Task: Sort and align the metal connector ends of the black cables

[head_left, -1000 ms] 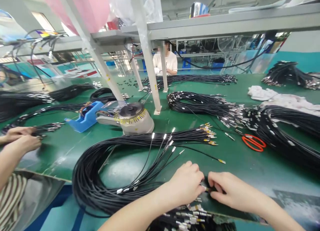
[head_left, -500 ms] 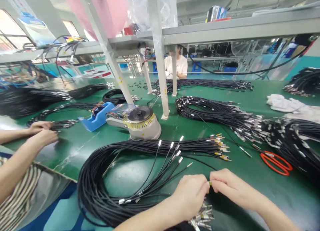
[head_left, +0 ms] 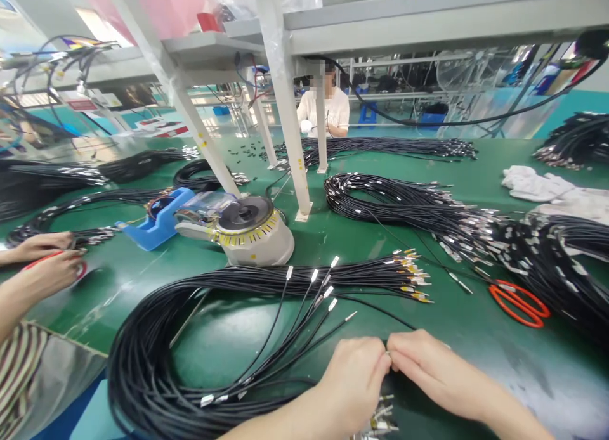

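My left hand (head_left: 354, 376) and my right hand (head_left: 432, 370) meet fingertip to fingertip over the table, both closed in a pinch. A thin black cable (head_left: 380, 308) runs from the bundle to behind my right fingers; the small part between the fingertips is mostly hidden. Under and beside my hands lies a large looped bundle of black cables (head_left: 137, 338), its upper ends (head_left: 412, 275) tipped with metal and yellow pieces. Several cables with white tags (head_left: 314, 275) stand apart from it. More metal ends (head_left: 380, 421) show below my left hand.
A round tape dispenser (head_left: 257, 237) and a blue tape holder (head_left: 159, 221) stand behind the bundle. Red-handled scissors (head_left: 518, 304) lie at right near more cable bundles (head_left: 399, 202). White shelf posts (head_left: 290, 123) rise from the table. A co-worker's hands (head_left: 52, 262) hold red-handled scissors at left.
The view has shifted, moving most things left. My hands stay pinched together; the yellow piece between them hardly shows now. The co-worker at left now holds red-handled scissors.
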The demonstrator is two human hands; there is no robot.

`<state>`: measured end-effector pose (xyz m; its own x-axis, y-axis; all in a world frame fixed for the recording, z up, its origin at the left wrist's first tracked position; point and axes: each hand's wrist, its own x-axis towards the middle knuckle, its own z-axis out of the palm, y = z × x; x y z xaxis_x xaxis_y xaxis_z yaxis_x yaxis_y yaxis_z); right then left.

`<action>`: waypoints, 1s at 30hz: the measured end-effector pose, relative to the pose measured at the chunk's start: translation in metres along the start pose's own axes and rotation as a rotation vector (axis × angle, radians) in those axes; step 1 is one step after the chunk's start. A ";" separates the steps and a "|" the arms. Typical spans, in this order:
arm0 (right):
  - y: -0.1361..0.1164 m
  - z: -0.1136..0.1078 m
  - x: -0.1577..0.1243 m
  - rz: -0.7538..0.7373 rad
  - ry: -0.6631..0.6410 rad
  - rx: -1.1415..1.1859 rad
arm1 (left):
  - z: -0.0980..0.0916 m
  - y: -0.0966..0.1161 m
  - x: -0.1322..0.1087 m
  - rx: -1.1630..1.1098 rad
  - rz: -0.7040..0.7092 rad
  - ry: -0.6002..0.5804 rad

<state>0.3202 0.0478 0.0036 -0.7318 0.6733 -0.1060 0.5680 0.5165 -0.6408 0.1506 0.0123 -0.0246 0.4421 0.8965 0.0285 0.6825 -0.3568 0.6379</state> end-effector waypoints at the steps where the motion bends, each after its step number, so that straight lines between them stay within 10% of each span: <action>1: 0.001 0.001 0.000 0.001 -0.003 -0.002 | 0.000 -0.001 0.000 0.005 0.000 0.000; 11: -0.006 0.000 -0.003 -0.026 0.104 0.099 | -0.014 0.005 0.003 -0.080 0.074 0.048; 19: -0.012 0.007 -0.005 -0.013 -0.027 0.135 | -0.121 -0.004 -0.021 -0.222 -0.025 0.555; 22: -0.024 0.009 -0.003 -0.019 -0.068 0.092 | -0.147 -0.006 -0.032 -0.289 -0.080 0.576; 30: -0.066 0.018 -0.004 -0.083 -0.064 -0.022 | -0.132 -0.016 -0.024 -0.345 -0.120 0.502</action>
<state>0.2786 0.0010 0.0325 -0.7990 0.5927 -0.1019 0.5119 0.5814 -0.6325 0.0521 0.0318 0.0662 -0.0111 0.9692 0.2461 0.4460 -0.2154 0.8687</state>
